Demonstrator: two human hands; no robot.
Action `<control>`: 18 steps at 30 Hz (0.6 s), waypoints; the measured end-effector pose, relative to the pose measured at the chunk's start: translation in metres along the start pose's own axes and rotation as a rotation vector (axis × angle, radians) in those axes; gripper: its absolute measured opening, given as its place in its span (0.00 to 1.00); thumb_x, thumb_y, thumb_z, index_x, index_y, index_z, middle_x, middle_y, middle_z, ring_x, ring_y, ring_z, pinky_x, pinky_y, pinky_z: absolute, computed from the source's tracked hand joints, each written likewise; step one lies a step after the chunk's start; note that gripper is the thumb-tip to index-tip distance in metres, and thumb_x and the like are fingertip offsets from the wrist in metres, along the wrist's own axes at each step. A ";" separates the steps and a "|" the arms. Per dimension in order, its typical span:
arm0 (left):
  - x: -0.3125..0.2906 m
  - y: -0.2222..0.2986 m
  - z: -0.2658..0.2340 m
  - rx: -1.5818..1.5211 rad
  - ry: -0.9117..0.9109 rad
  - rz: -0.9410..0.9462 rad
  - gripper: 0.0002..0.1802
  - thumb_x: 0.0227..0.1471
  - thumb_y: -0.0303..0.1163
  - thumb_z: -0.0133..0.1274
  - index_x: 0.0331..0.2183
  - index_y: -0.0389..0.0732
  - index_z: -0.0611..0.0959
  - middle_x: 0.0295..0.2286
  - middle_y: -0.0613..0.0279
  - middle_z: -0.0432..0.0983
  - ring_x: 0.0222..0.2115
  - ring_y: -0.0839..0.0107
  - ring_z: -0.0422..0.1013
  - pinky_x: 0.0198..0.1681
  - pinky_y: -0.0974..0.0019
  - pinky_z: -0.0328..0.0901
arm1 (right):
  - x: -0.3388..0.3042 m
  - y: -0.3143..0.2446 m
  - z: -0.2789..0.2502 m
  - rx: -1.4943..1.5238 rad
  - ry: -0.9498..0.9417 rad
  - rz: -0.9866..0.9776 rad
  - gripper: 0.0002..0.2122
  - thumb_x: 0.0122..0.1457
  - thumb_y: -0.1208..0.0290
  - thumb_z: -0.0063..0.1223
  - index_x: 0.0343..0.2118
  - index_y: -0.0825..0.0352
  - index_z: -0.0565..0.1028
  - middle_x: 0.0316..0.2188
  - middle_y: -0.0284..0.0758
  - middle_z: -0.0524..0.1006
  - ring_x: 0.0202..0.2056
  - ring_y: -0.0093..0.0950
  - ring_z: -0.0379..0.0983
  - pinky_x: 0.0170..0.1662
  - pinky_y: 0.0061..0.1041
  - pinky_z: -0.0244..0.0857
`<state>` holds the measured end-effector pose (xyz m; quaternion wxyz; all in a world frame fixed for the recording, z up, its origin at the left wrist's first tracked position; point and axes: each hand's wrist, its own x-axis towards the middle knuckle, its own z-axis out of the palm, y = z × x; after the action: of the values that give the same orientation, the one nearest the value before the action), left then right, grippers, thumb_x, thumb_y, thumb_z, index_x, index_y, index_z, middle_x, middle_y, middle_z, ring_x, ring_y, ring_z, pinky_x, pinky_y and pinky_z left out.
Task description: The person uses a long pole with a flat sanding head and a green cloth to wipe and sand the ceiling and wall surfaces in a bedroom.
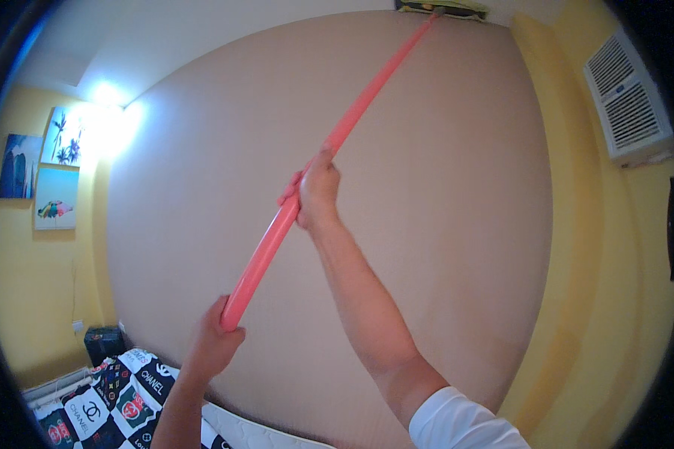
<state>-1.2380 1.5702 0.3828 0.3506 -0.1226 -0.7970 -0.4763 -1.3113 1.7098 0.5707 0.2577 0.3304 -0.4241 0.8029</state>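
Observation:
A long pinkish-red pole (363, 97) slants up and to the right across the view. My left hand (216, 340) is closed round its lower end. Farther up, my right hand (318, 191) wraps the pole near its middle, with the arm stretched out. At the pole's far end sits a flat mop-like head (440, 10), dark with a yellow-green fringe, up where the beige wall (427, 209) meets the ceiling (277, 11). Whether the head presses on the wall or the ceiling cannot be made out.
An air conditioner (627, 97) hangs on the yellow wall at right. Three pictures (56, 209) and a bright lamp (108, 97) are at left. Below lies a bed with a black-and-white patterned cover (120, 400) and white mattress (254, 430), beside a dark box (105, 344).

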 end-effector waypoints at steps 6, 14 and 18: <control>-0.036 -0.040 0.053 -0.044 0.115 0.035 0.27 0.41 0.31 0.56 0.44 0.34 0.69 0.30 0.50 0.72 0.33 0.62 0.70 0.39 0.61 0.63 | -0.008 0.025 -0.040 0.084 -0.100 0.151 0.21 0.57 0.44 0.32 0.26 0.61 0.60 0.13 0.32 0.61 0.10 0.26 0.59 0.12 0.32 0.60; -0.024 -0.003 0.041 0.043 0.000 -0.012 0.25 0.42 0.41 0.59 0.40 0.39 0.70 0.24 0.55 0.70 0.24 0.65 0.69 0.29 0.61 0.63 | -0.076 0.034 -0.034 0.413 -0.119 -0.037 0.14 0.61 0.57 0.35 0.45 0.56 0.55 0.21 0.37 0.69 0.14 0.28 0.66 0.15 0.32 0.65; 0.006 -0.018 -0.016 0.219 0.083 0.005 0.23 0.46 0.48 0.54 0.36 0.39 0.71 0.20 0.55 0.70 0.20 0.62 0.69 0.25 0.59 0.62 | -0.054 0.058 0.012 0.238 -0.240 0.080 0.12 0.61 0.58 0.33 0.42 0.58 0.54 0.20 0.35 0.66 0.13 0.26 0.64 0.15 0.31 0.65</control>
<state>-1.2446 1.5464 0.3793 0.3961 -0.0657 -0.8287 -0.3900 -1.3132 1.6626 0.5059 0.1322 0.4348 -0.3668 0.8117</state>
